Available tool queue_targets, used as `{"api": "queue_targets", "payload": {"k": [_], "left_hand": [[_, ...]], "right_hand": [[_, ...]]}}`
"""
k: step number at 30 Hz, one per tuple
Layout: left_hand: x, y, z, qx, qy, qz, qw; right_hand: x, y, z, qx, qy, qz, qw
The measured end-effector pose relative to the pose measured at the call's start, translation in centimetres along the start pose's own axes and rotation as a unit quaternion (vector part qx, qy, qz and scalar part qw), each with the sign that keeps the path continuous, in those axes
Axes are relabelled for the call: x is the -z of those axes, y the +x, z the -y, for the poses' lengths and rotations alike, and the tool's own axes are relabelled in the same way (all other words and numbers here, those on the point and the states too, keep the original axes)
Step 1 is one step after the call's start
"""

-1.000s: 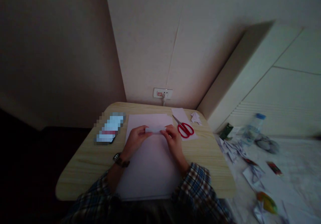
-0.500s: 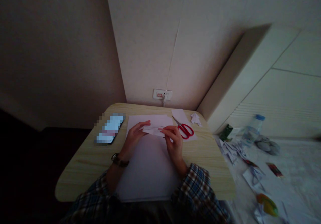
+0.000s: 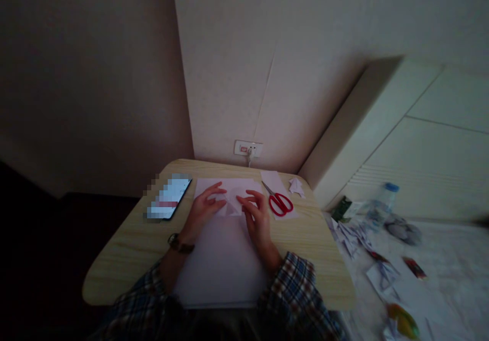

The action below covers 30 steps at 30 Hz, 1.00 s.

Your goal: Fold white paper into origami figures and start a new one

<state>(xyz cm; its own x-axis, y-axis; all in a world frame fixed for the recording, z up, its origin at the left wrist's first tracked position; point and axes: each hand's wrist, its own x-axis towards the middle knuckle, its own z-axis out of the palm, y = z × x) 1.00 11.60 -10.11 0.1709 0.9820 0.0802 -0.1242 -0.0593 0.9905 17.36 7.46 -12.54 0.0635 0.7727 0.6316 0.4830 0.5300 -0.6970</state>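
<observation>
Pixelation masks the phone (image 3: 179,193)'s screen, and the small folded paper (image 3: 232,208) is so pale against the white sheets (image 3: 221,267) that its outline, and how the left hand (image 3: 201,211) and right hand (image 3: 259,221) grip it, cannot be told. The watch (image 3: 180,244)'s dial is too small to read. The bottom edge cuts off both plaid sleeves (image 3: 296,285), and the clear bottle (image 3: 383,203) is blurred.

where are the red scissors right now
In the head view, the red-handled scissors lie on a white paper sheet on the table, just right of the right hand, near the folded paper figure.
</observation>
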Motion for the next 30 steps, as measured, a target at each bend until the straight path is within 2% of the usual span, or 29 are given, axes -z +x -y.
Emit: {"api": "queue_targets", "payload": {"k": [3, 6, 8, 11, 14, 20, 23, 30], "left_hand": [[0.1, 0.3, 0.5, -0.044, 0.047, -0.01, 0.998], [0.0, 0.5, 0.9, -0.083, 0.067, -0.011, 0.994], [0.0, 0.6, 0.9, -0.096, 0.078, -0.002, 0.992], [-0.2, 0.5, 0.9, -0.1, 0.094, 0.024, 0.99], [-0.3, 0.3, 0.8, -0.085, 0.087, 0.043, 0.992], [-0.8, 0.1, 1.2, -0.067, 0.051, 0.028, 0.996], [-1.2, -0.1, 1.5, -0.065, 0.049, 0.04, 0.996], [-1.3, -0.1, 1.7, -0.076, 0.066, 0.022, 0.995]], "right_hand": [[0.1, 0.2, 0.5, -0.029, 0.017, -0.024, 0.999], [0.1, 0.3, 0.7, -0.095, 0.054, -0.04, 0.993], [0.0, 0.3, 0.5, -0.157, 0.075, -0.017, 0.985], [-0.4, 0.4, 0.0, -0.221, 0.08, 0.065, 0.97], [-0.7, 0.4, -0.4, -0.223, 0.096, 0.09, 0.966], [-0.7, 0.4, -0.6, -0.262, 0.177, 0.052, 0.947], [-0.8, 0.5, -0.7, -0.268, 0.203, 0.047, 0.941], [-0.6, 0.7, -0.8, -0.275, 0.169, 0.06, 0.945]]}}
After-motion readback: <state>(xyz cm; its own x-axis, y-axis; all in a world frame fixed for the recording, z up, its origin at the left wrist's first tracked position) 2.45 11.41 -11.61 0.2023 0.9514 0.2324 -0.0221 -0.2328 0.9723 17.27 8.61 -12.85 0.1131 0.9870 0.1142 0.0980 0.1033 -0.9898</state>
